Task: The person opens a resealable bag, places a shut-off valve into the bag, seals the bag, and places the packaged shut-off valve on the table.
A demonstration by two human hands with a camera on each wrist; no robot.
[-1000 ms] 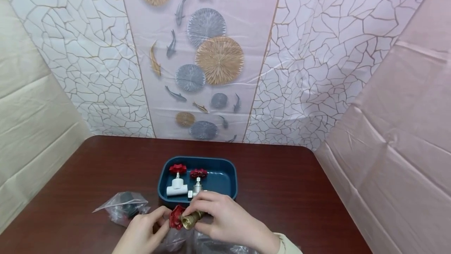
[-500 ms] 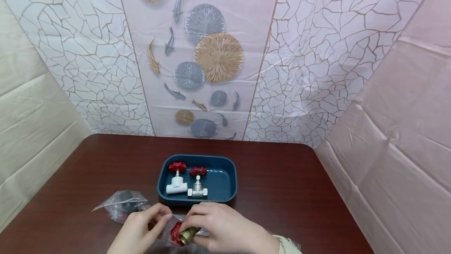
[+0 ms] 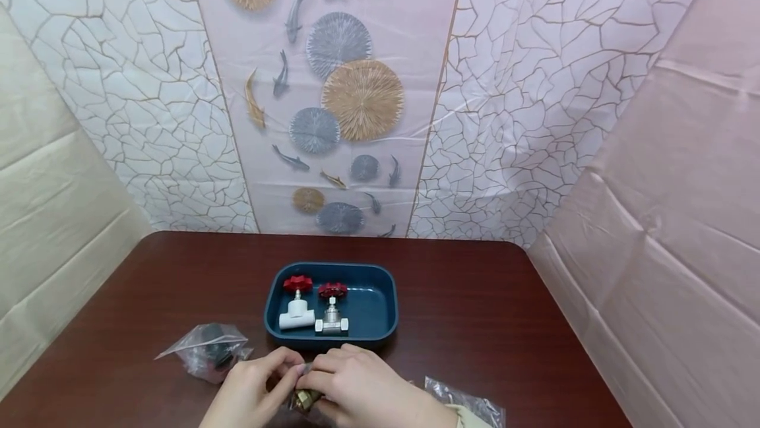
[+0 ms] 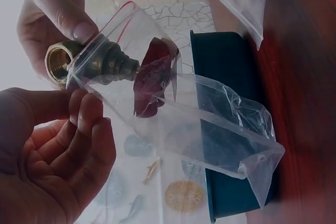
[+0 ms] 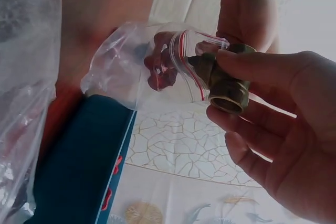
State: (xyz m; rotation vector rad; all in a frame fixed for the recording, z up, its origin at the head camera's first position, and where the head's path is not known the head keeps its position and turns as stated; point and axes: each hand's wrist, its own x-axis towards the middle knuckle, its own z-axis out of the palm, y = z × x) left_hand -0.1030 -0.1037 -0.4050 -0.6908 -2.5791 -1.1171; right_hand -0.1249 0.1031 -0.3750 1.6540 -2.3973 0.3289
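My right hand grips a brass gate valve by its threaded body. The valve's red handwheel is inside a clear zip bag, wheel end first, with the brass end at the bag's mouth. My left hand pinches the bag's edge between thumb and fingers, close beside the valve. In the head view the two hands meet just in front of the blue tray and hide most of the valve and bag.
The blue tray holds a white plastic valve and a silver metal valve, both with red handwheels. At left lies a clear bag with a dark item inside. Another clear bag lies at right.
The brass valve has gone from outside, held near the left fingers, to handwheel-first in the clear bag. My left hand has left the handwheel and taken the bag's edge.
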